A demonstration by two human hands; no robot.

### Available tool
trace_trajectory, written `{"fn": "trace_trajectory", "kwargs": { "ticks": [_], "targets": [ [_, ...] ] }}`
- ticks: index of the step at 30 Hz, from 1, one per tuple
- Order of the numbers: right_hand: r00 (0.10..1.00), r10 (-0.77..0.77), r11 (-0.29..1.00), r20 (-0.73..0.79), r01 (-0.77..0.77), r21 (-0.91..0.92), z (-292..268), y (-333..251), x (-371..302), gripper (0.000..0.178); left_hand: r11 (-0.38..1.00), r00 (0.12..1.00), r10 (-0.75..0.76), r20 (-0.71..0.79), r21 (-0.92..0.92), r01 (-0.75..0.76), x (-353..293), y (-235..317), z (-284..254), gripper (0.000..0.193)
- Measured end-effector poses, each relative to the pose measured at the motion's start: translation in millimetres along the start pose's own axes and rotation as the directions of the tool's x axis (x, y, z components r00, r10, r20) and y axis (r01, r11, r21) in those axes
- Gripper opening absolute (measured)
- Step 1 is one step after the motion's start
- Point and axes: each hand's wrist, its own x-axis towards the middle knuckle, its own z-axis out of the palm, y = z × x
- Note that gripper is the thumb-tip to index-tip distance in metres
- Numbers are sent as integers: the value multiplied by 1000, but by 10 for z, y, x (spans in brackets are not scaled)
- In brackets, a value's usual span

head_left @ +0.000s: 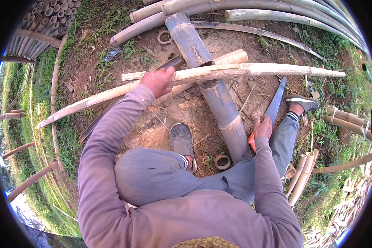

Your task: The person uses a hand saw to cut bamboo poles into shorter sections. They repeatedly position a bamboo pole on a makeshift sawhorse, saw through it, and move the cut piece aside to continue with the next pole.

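Note:
My left hand [158, 82] is closed around a pale bamboo pole [219, 72], which runs left to right in front of me. This pole lies across a thick dark bamboo log [229, 118], at a cut in the log's upper side. In my right hand [263, 126] is a hand saw, gripped by its orange handle [251, 141]. Its blade [276, 98] points away from me, below the pole's right part and apart from it. Beneath the pole, another pale bamboo piece [233, 57] slants across the log.
Several long bamboo poles [277, 15] lie at the far side. Cut bamboo stands stacked [49, 20] at the far left. A bamboo ring [222, 162] rests by the log's near end. Short bamboo lengths [304, 175] are at the right, beyond my leg.

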Motion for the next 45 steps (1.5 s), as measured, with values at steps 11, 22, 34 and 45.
{"fn": "trace_trajectory", "kwargs": {
  "ticks": [11, 22, 34, 45],
  "targets": [
    [946, 316, 938, 75, -300, -173, -79, 103, -364, 70, 996, 990, -86, 113, -24, 89, 517, 823, -159, 68],
    [897, 286, 955, 338, -297, -19, -120, 360, -496, 43, 990, 989, -138, 47, -14, 139, 702, 717, -48, 73],
    [975, -196, 588, -103, 201, 784, -1508, 103, -2359, 38, 992, 991, -113, 75, -47, 116, 676, 618, -122, 80],
    [953, -301, 545, -27, 195, 815, -1299, 259, -2492, 36, 994, 991, -71, 110, -78, 80, 646, 665, -220, 76]
  ]
}}
